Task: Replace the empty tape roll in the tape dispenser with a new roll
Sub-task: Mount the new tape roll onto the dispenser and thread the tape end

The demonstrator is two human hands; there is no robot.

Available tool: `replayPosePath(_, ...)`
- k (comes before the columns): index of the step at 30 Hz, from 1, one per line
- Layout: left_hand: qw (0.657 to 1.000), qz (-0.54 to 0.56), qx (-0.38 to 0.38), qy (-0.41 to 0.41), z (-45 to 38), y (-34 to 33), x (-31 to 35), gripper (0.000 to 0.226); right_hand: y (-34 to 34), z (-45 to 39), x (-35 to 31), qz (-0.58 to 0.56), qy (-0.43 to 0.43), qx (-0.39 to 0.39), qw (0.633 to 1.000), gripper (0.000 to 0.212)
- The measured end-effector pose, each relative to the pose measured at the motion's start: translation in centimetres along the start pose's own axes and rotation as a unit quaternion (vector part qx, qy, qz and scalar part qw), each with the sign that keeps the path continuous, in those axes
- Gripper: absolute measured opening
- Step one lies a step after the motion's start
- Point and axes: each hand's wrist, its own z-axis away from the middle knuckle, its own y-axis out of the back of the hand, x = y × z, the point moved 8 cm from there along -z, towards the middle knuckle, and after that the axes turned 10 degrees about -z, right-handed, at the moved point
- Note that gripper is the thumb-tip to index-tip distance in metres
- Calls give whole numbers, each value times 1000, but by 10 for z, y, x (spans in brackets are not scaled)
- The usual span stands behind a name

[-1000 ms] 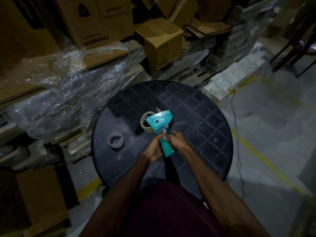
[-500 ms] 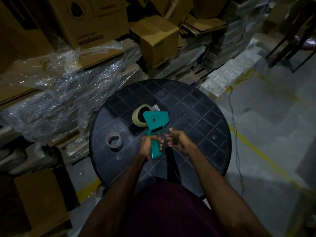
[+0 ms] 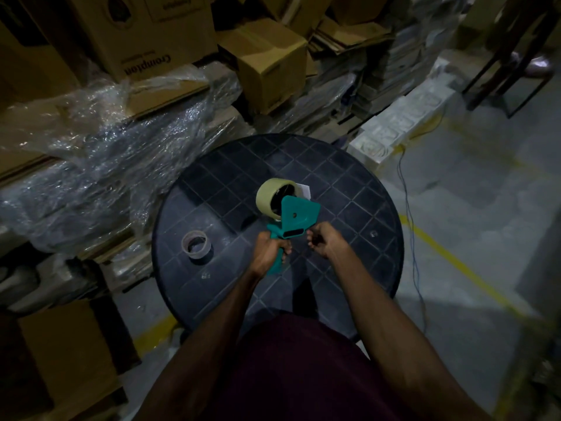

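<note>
A teal tape dispenser [image 3: 296, 215] stands upright over the round black table [image 3: 349, 189], with a tan tape roll [image 3: 270, 192] mounted on its far side. My left hand [image 3: 268, 252] is wrapped around the dispenser's handle. Just right of the dispenser's lower edge, my right hand [image 3: 326, 243] has its fingers curled, pinched close to the slot; whether it holds the tape end is too dark to tell. An empty cardboard tape core [image 3: 197, 246] lies flat on the table's left side.
Stacked cardboard boxes [image 3: 267, 62] and crumpled clear plastic wrap [image 3: 121, 153] crowd the far and left sides of the table. A white foam block [image 3: 397, 126] and a thin cable [image 3: 411, 226] lie on the concrete floor to the right. A brown box [image 3: 60, 360] sits lower left.
My right hand has let go of the handle and shifted right of the dispenser. The left hand alone now grips the handle, and the dispenser has turned so the roll shows more.
</note>
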Motion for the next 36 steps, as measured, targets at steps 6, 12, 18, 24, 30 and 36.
replayPosePath(6,996,-78,-16,-30,6,-9,8,19,28,-2,-10,-11,59,44,997,28)
replayPosePath(12,989,-138,-41,-36,8,-22,8,20,55,-6,-18,59,104,106,987,12)
replayPosePath(18,974,-213,-63,-43,-4,-35,6,18,90,-9,-39,134,153,148,968,18)
replayPosePath(24,948,-302,-77,-68,-19,-44,9,25,137,-19,-53,108,186,193,957,26)
replayPosePath(30,911,-401,-83,-49,-37,-56,-25,26,167,-10,-50,111,196,214,950,24)
replayPosePath(36,898,-425,-105,-32,-45,-91,-29,34,198,-39,-46,121,172,243,947,24)
